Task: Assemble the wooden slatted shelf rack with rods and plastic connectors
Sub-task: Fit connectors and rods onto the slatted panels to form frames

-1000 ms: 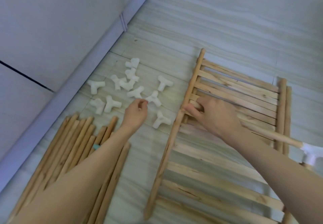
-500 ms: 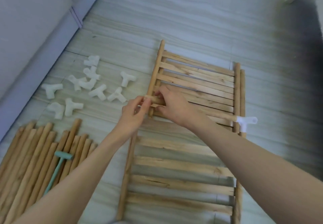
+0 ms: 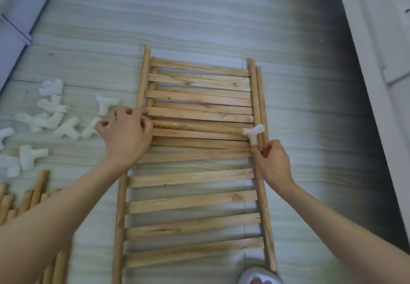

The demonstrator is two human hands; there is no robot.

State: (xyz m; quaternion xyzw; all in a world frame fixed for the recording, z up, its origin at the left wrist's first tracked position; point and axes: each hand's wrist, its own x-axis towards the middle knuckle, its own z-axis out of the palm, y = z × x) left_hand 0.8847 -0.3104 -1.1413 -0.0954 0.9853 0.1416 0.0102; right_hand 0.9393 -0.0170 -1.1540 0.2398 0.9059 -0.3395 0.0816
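Across the slatted panel (image 3: 199,97), both hands hold a rod (image 3: 199,127).

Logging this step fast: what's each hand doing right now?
Left hand: grip closed on the left end of the rod.
Right hand: pinching the side rail below the white connector.

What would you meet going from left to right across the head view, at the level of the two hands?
Loose white connectors → left hand → cross rod lying over the slats → fitted white connector → right hand → bare floor.
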